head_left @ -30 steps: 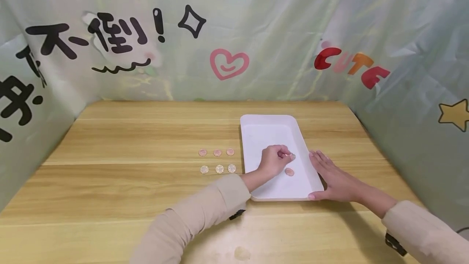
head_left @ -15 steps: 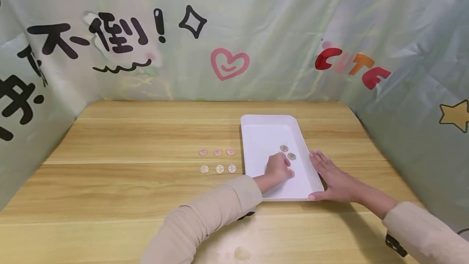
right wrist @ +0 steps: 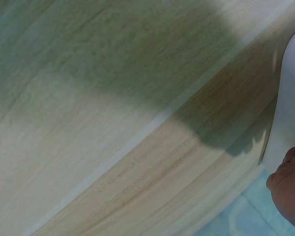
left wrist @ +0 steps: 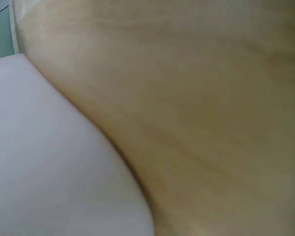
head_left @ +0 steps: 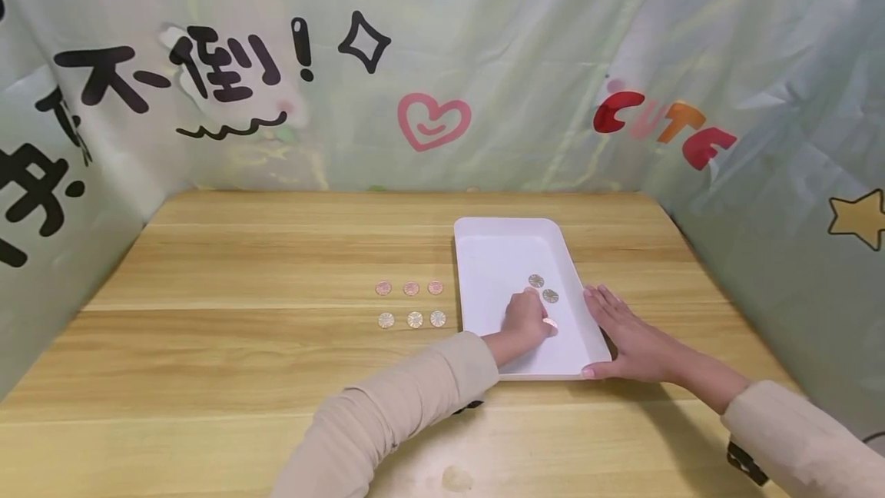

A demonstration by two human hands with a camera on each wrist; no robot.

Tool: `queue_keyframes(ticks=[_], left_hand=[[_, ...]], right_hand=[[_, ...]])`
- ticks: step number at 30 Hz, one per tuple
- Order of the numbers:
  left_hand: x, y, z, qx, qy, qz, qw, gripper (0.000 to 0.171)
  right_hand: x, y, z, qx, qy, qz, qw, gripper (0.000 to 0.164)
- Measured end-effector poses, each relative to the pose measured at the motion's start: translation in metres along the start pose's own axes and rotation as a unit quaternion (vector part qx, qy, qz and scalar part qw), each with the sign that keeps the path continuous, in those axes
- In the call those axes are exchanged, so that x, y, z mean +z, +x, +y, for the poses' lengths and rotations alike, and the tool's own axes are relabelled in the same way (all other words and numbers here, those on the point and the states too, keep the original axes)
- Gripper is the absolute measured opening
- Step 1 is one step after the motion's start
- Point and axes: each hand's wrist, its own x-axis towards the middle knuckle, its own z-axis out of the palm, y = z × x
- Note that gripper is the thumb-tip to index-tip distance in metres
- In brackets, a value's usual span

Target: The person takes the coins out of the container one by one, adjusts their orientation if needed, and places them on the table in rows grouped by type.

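Note:
My left hand reaches into the white tray, fingers curled and thumb extended. It pinches a coin, of which only a bright edge shows by the thumb. Two dull silvery coins, a farther coin and a nearer coin, lie in the tray just beyond the fingers. My right hand rests against the tray's right side and front corner, fingers straight and thumb apart. In the right wrist view, part of that hand touches the tray wall. The left wrist view shows no fingers.
Left of the tray, three copper coins lie in a row on the wooden table. Nearer me is a row of three pale silvery coins. A printed curtain encloses the back and sides.
My left hand has let go of a silvery coin, leaving it in the tray, and moved nearer me to the coin by its thumb. The right hand stays put.

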Motion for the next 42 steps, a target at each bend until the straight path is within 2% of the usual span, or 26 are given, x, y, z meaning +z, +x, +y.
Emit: queue_keyframes(ticks=[8, 14, 22, 29, 37, 42], left_hand=[[-0.007, 0.002, -0.005, -0.001, -0.028, -0.034, 0.9990, 0.011], [-0.022, -0.001, -0.012, 0.003, -0.066, -0.029, 0.9974, 0.016], [-0.048, -0.009, -0.024, 0.041, -0.146, -0.028, 0.9880, 0.014], [-0.064, -0.015, -0.035, 0.022, -0.210, -0.026, 0.9772, 0.011], [-0.077, -0.022, -0.054, 0.019, -0.221, -0.017, 0.9749, 0.012], [-0.091, -0.024, -0.062, 0.022, -0.228, -0.004, 0.9735, 0.012]], right_hand=[[0.002, 0.000, 0.001, 0.001, 0.000, 0.002, 1.000, 0.112], [0.000, 0.001, 0.000, 0.003, -0.003, 0.001, 1.000, 0.111], [0.000, 0.001, -0.002, 0.008, -0.003, -0.005, 1.000, 0.112], [-0.001, -0.001, -0.001, 0.013, 0.002, -0.005, 1.000, 0.113], [0.000, 0.000, 0.000, 0.015, 0.003, -0.007, 1.000, 0.113], [0.000, 0.000, 0.001, 0.011, 0.001, -0.005, 1.000, 0.113]])
